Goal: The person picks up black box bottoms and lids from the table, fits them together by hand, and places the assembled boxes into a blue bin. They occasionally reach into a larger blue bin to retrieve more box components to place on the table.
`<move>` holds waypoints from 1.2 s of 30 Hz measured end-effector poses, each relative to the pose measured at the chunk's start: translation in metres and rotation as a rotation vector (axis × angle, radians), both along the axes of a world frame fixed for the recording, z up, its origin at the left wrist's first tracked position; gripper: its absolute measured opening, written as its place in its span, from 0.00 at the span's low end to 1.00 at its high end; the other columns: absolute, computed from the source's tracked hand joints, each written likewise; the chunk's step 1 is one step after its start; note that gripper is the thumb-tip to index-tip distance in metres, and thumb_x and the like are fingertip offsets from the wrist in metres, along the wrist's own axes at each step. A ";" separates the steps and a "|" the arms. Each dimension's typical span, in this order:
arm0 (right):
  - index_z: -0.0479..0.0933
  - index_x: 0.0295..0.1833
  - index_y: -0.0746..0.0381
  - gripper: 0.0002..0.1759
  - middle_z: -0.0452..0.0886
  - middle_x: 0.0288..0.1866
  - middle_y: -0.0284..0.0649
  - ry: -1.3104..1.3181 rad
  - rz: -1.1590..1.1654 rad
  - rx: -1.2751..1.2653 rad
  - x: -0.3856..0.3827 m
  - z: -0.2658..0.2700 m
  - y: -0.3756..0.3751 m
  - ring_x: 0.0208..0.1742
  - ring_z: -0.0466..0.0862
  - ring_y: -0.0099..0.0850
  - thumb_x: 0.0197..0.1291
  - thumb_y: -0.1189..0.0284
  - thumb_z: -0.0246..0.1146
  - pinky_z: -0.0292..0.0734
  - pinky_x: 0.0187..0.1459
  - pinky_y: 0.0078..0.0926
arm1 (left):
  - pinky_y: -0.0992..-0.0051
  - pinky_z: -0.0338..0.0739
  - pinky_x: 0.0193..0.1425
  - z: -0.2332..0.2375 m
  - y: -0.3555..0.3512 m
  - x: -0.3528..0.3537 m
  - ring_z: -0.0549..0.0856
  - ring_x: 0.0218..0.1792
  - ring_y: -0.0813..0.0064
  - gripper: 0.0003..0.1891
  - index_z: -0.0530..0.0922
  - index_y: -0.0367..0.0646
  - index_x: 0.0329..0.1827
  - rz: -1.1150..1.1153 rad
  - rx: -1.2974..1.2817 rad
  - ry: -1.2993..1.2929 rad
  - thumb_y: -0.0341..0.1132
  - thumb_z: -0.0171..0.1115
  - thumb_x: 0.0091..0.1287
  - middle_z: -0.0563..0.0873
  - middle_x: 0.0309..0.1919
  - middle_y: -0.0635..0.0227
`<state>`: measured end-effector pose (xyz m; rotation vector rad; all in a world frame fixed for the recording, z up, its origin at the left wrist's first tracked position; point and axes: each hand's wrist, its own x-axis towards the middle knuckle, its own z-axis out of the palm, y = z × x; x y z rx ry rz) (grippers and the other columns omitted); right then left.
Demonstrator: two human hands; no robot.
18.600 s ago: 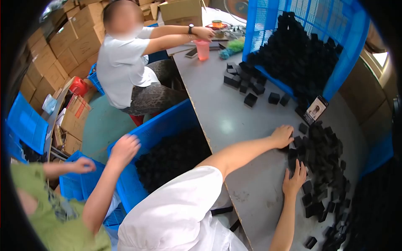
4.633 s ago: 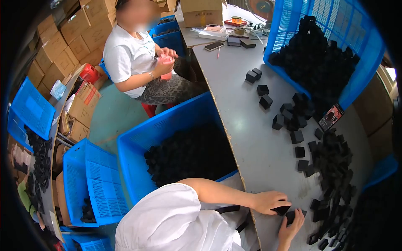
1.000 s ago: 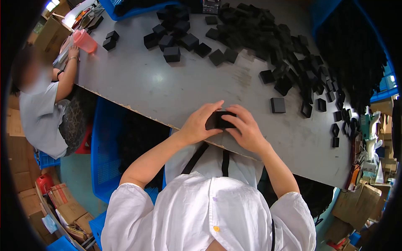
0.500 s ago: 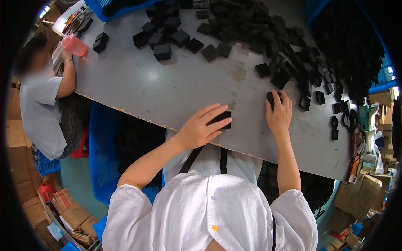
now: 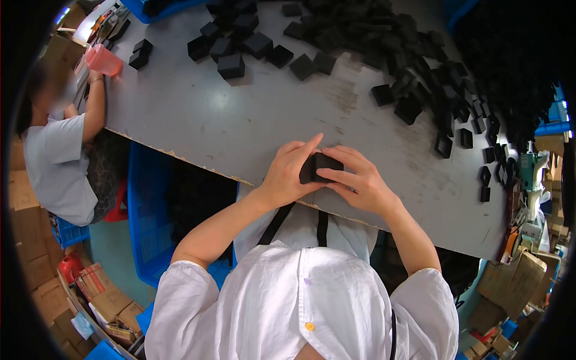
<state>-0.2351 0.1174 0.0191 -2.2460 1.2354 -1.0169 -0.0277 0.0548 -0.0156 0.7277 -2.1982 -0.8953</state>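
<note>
Just above the near edge of the grey table, my two hands meet around a pair of small black blocks. My left hand [image 5: 285,173] is closed on the left black block [image 5: 307,170], thumb below and fingers along its far side. From the other side, my right hand [image 5: 364,182] grips the right black block [image 5: 328,162] between thumb and fingers. The two blocks sit side by side, their facing sides pressed close. Fingers hide part of both.
A large heap of black blocks [image 5: 360,36] covers the far right of the table [image 5: 180,108], with hollow black frames [image 5: 443,146] at its edge. A person [image 5: 57,162] sits at the left by a pink cup [image 5: 103,60]. A blue crate [image 5: 144,228] stands below.
My right hand has moved left and nearer with its black block, bringing it against the one in my left hand. My left fingers have closed around their block.
</note>
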 end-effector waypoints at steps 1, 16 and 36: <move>0.85 0.51 0.56 0.23 0.79 0.64 0.47 0.025 0.034 -0.020 0.000 0.000 -0.002 0.61 0.80 0.50 0.45 0.79 0.75 0.80 0.58 0.44 | 0.56 0.69 0.66 -0.002 -0.001 -0.001 0.79 0.55 0.59 0.49 0.67 0.39 0.74 0.005 0.005 0.000 0.38 0.81 0.46 0.85 0.50 0.61; 0.87 0.49 0.57 0.22 0.81 0.60 0.46 0.113 -0.045 -0.126 0.006 -0.013 0.013 0.58 0.82 0.47 0.42 0.79 0.72 0.83 0.55 0.45 | 0.51 0.64 0.72 0.000 -0.001 -0.003 0.77 0.58 0.63 0.44 0.69 0.48 0.73 -0.074 -0.127 -0.010 0.35 0.78 0.49 0.80 0.51 0.66; 0.80 0.55 0.60 0.18 0.77 0.66 0.47 0.038 -0.592 -0.056 -0.022 -0.045 -0.040 0.66 0.76 0.49 0.58 0.81 0.63 0.74 0.63 0.41 | 0.56 0.69 0.67 0.002 -0.109 0.060 0.74 0.63 0.47 0.15 0.75 0.40 0.39 0.104 -0.205 -0.168 0.31 0.74 0.55 0.74 0.65 0.54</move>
